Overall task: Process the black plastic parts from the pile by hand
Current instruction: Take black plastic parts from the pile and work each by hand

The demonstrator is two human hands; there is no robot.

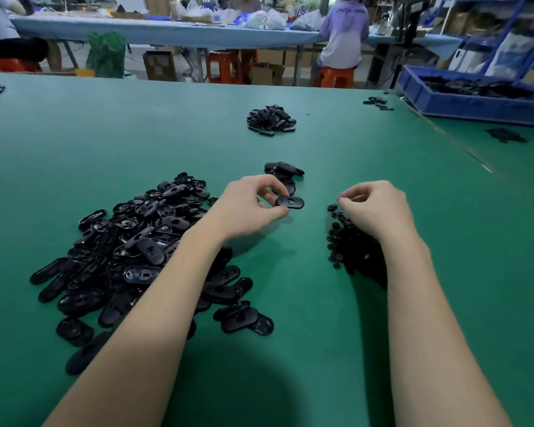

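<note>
— While we pinch the flat black oval plastic part (290,202) in our left hand (249,208), where does it lie?

— Just above the green table mat (290,303), between both hands; its long axis runs left to right, toward our right hand (373,207).

— And the right hand?

— Its fingers are curled over the heap of small round black plastic pieces (350,241); whether they hold one, we cannot tell. The large pile of black oval parts (130,251) lies left of the left forearm.
</note>
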